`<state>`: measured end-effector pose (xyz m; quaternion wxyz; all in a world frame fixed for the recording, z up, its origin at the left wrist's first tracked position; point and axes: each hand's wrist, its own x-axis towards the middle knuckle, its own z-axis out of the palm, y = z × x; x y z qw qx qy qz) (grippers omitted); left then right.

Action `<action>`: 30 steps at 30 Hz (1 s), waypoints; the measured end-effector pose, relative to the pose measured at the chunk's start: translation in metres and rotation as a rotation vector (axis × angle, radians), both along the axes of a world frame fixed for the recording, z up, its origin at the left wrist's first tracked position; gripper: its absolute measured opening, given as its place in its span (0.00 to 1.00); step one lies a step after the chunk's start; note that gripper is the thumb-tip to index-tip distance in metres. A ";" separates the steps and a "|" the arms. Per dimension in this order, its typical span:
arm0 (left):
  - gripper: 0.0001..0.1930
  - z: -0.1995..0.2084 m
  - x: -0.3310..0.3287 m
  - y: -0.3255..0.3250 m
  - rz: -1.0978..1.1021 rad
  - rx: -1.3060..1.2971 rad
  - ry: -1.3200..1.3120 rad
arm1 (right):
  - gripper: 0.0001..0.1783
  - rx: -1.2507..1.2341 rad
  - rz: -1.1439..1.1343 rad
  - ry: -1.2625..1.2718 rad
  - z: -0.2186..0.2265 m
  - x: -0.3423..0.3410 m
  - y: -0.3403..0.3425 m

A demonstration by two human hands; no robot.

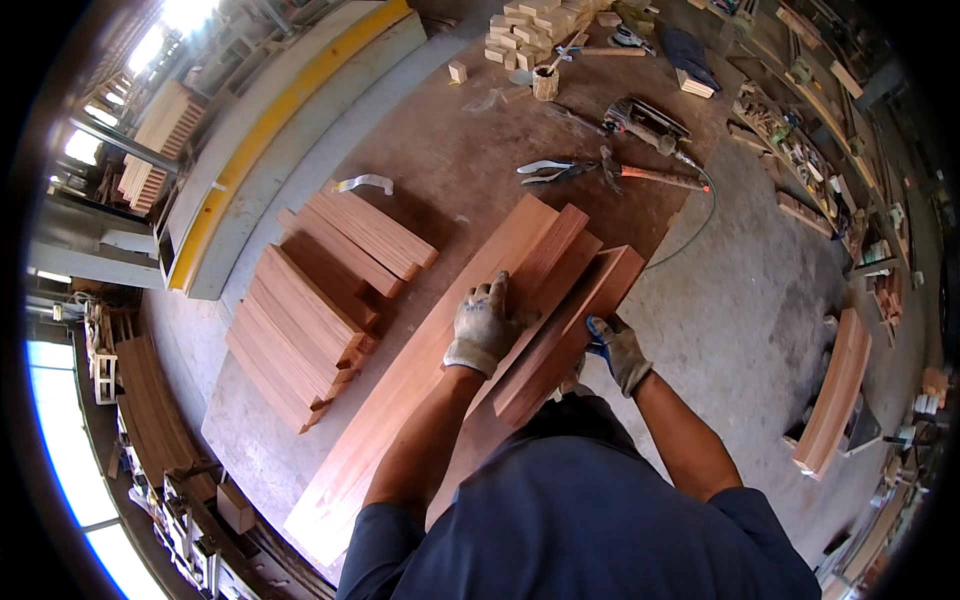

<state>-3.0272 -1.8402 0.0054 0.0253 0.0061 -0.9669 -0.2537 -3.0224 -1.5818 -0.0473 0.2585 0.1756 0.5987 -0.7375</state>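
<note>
Both my hands wear pale work gloves. My left hand (485, 328) lies over a narrow reddish wooden strip (553, 250), its fingers and thumb around the near end. That strip rests on a long, wide wooden board (400, 400) running diagonally away from me. My right hand (622, 352) grips a thick wooden piece (570, 345) from its right side, blue fingertips on its edge. This piece is tilted and close to my body; the underside of the grip is hidden. Another wooden board (560, 295) lies between the strip and the thick piece.
Cut wooden pieces (290, 335) lie grouped to the left, beside a curved pale strip (364, 184). Farther off are pliers (555, 171), a hammer (650, 177), a corded power tool (648, 128) and stacked wood blocks (530, 35). A yellow-striped beam (280, 130) stands far left.
</note>
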 end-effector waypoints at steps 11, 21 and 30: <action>0.34 0.003 0.027 0.031 -0.041 0.086 -0.082 | 0.22 -0.048 -0.020 -0.019 -0.003 0.000 -0.001; 0.39 0.018 0.030 0.030 -0.141 0.078 -0.219 | 0.35 -0.094 0.069 0.001 -0.010 0.001 0.010; 0.36 0.005 0.037 0.029 -0.101 0.118 -0.037 | 0.35 -0.080 0.007 -0.032 0.001 0.000 0.001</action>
